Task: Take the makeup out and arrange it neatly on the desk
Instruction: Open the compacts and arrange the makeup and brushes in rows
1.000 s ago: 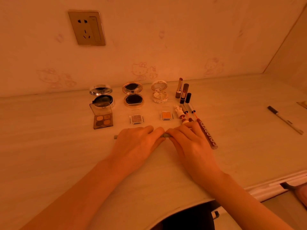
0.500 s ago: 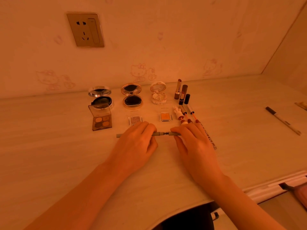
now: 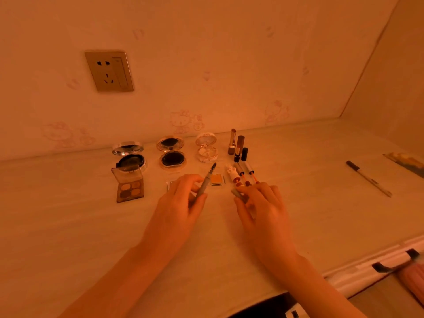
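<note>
Near the middle of the pale wooden desk (image 3: 68,226), just on the near side of the small square yellow eyeshadow pan (image 3: 216,179), my left hand (image 3: 181,203) pinched the slim grey plastic brow pencil (image 3: 204,184) around its barrel, with the spiral brush end tilted up and away. My right hand (image 3: 259,207) curled its fingertips round what looked like the small grey cap (image 3: 236,193), apart from the pencil. I judged the pencil light, stiff and smooth enough to roll. Its bristles seemed delicate, so mid-barrel was the place to hold.
</note>
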Demonstrator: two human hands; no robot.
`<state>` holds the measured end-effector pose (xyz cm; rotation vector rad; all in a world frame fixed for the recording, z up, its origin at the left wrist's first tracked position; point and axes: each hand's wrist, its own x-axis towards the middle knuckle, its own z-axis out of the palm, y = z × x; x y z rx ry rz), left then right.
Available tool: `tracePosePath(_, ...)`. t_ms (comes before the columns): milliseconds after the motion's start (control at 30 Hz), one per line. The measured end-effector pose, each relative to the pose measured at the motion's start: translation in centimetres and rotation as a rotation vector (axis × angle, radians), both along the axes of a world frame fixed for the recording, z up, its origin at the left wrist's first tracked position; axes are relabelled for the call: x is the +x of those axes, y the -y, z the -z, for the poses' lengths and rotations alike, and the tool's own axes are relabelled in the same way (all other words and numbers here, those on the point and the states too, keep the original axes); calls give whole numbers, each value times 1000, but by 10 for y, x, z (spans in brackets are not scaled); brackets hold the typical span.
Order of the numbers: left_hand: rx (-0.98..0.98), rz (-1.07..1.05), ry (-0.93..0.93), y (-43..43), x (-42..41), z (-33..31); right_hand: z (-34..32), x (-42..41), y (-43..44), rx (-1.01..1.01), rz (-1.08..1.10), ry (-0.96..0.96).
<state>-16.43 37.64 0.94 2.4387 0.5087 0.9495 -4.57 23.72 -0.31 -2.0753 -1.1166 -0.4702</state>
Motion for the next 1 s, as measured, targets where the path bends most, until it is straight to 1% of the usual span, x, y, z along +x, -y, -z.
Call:
tracePosePath(67,-75,8,4,4,3,-2,-2,1,3,-9,8,-40)
tracePosePath(267,-24,68,-39,14,14,-8,-8,12,14,-32,2,-145)
tracePosePath(400,-5,114,-62,23,29,-8,-12,24,25,-38,5,-255)
tracePosePath(533,-54,157,-74,36,48,-1,-14,40,37,-74,24,-326)
tracePosePath(667,-78,154,-57,51,70,3,-11,57,48,-134,30,-358)
tracePosePath(767,-21,138,-87,61,88,-1,-9,72,52,-160,77,-385)
tracePosePath(900,49,106,-141,70,117,-9,-9,93,51,-245,137,-363)
tracePosePath(1000,91,57,-217,74,138,-11,-13,106,46,-293,189,-343)
